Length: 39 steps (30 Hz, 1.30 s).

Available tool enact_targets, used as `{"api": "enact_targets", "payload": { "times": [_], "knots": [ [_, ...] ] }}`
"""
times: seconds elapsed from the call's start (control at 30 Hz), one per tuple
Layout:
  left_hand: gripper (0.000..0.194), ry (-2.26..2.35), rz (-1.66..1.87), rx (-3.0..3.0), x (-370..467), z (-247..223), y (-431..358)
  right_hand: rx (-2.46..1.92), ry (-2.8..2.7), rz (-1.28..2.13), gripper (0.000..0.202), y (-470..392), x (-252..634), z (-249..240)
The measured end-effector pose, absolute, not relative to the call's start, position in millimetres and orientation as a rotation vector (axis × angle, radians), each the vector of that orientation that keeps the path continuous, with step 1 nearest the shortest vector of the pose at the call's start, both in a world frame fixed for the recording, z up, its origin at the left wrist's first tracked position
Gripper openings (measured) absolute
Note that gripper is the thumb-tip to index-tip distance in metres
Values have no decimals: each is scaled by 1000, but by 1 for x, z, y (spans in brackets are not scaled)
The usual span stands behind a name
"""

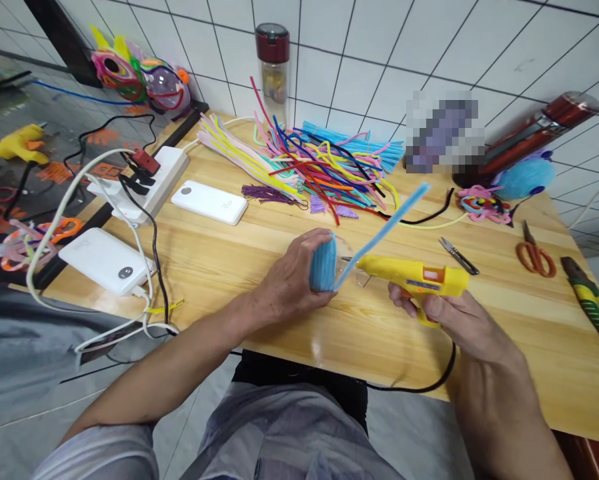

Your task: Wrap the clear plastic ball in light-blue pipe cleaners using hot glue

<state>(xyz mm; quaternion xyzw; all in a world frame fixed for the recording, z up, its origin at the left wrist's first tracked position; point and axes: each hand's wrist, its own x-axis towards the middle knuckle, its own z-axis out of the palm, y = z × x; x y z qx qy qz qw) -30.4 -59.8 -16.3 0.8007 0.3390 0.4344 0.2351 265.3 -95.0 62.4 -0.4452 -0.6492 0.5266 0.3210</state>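
Note:
My left hand is closed around a rounded piece wrapped in blue pipe cleaners, just above the table. From its right side one loose blue pipe cleaner sticks up and to the right. My right hand grips a yellow hot glue gun by its handle, with a small orange light glowing on its side. The gun's nozzle points left at the blue piece, close to where the loose end leaves it. Whether the tip touches it I cannot tell.
Many coloured pipe cleaners lie at the back. White power banks and a power strip with cables are at left. Thread snips, scissors and pliers lie at right. A red flask leans by the wall.

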Motion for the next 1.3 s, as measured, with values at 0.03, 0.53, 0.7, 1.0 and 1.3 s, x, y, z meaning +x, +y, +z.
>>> {"api": "enact_targets", "payload": {
  "times": [0.03,0.53,0.7,1.0,1.3],
  "knots": [
    [92,924,1194,2199,-30,-16,-60,-1158,-1703,1385,43,-95,265,62],
    [90,905,1165,2249,-32,-12,-60,-1161,-1761,1401,52,-94,266,57],
    [87,894,1169,2227,-31,-12,-60,-1135,-1778,1407,51,-93,266,54],
    [88,896,1153,2239,-32,-11,-60,-1142,-1773,1403,54,-93,263,60],
    [89,884,1150,2260,-32,-13,-59,-1138,-1795,1366,54,-93,262,62]
  ]
}}
